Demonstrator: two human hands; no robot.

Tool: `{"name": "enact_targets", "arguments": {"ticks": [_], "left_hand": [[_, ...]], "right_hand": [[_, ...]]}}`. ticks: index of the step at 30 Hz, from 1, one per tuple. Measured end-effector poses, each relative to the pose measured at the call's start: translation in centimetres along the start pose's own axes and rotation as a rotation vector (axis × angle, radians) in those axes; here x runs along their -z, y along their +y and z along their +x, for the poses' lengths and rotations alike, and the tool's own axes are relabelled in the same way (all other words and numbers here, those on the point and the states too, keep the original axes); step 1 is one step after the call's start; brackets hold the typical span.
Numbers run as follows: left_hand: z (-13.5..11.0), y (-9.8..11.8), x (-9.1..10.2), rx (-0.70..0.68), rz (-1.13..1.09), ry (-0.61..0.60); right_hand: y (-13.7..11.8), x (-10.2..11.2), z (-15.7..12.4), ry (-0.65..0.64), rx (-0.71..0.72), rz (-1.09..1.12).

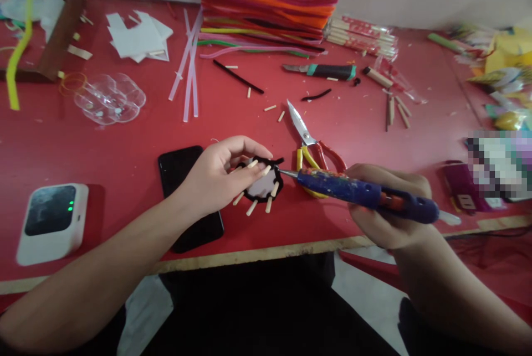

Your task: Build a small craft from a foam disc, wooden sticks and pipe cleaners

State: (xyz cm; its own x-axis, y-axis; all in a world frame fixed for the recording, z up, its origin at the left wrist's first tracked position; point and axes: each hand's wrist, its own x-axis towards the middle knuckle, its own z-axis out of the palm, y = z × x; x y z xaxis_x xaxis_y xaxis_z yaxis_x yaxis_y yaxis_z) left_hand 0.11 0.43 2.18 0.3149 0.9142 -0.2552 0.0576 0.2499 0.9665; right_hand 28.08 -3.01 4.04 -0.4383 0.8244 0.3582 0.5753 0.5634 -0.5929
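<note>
My left hand point(233, 173) pinches a small round craft piece point(262, 185) between thumb and fingers. The piece has a pale grey disc, a fuzzy black pipe-cleaner rim and several short wooden sticks standing out around it. My right hand point(382, 206) is wrapped round a blue hot glue gun point(344, 187), whose metal nozzle points left and meets the black rim at its upper right. A glue stick point(450, 218) pokes out of the gun's back end. Behind the gun lie scissors point(305, 132) with red and yellow handles. A black phone point(180, 162) lies under my left wrist.
Pipe cleaners point(266, 13) in several colours are stacked at the back. A utility knife point(328, 71), a clear flower-shaped case point(110, 98), white paper pieces point(139, 37) and a white device point(54, 223) with a dark screen lie around. A brown wooden tray point(62, 35) stands far left.
</note>
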Motion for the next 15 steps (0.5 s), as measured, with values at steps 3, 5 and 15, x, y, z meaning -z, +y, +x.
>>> {"name": "enact_targets", "arguments": {"ticks": [3,5,15], "left_hand": [[-0.1,0.0,0.1,-0.033,0.024,-0.010],[-0.1,0.0,0.2,-0.064,0.040,-0.035],[-0.3,0.1,-0.2,-0.057,-0.173,-0.091]], "right_hand": [[0.1,0.1,0.2,-0.009,0.034,0.008],[0.2,0.4,0.3,-0.034,0.036,0.017],[4.8,4.6,-2.0,-0.061,-0.009,-0.363]]}}
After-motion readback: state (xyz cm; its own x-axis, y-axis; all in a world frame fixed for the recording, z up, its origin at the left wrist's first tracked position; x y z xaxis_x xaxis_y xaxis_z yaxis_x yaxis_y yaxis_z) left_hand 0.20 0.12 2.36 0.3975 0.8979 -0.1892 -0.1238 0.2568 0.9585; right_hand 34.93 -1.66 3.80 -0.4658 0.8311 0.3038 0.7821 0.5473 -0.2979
